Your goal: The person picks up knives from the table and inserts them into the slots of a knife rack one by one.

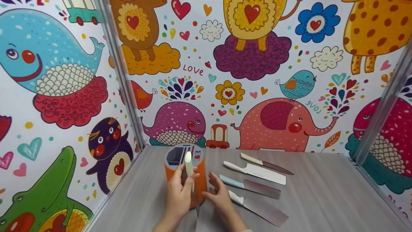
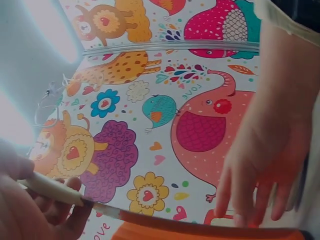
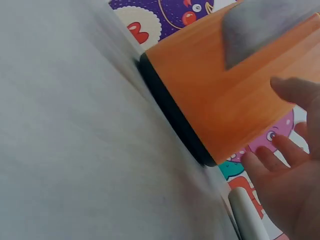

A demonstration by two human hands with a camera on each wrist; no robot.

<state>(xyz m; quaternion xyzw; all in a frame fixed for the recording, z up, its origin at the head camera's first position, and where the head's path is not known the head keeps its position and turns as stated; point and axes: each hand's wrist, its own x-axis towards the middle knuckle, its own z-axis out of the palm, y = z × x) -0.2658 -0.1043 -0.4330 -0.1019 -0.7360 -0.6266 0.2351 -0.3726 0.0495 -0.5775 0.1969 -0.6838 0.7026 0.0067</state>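
My left hand (image 1: pixel 179 193) grips a knife by its cream handle (image 1: pixel 189 163). The blade (image 1: pixel 197 207) points downward in front of an orange knife block (image 1: pixel 201 180), which stands upright with slots in its top. In the left wrist view the fingers curl round the handle (image 2: pixel 56 191). Just right of the block is my right hand (image 1: pixel 222 197), its fingers loosely spread and holding nothing. Seen from the right wrist, that hand (image 3: pixel 295 175) is beside the block's orange side (image 3: pixel 200 95), and the broad grey blade (image 3: pixel 265 32) crosses in front of it.
Several knives lie right of the block: a dark-bladed one with a cream handle (image 1: pixel 273 167), a white cleaver (image 1: pixel 265 174), a blue-handled one (image 1: pixel 261 189) and a white-handled cleaver (image 1: pixel 265 211). Cartoon-printed panels (image 1: pixel 206 80) surround the grey table (image 1: pixel 322 193).
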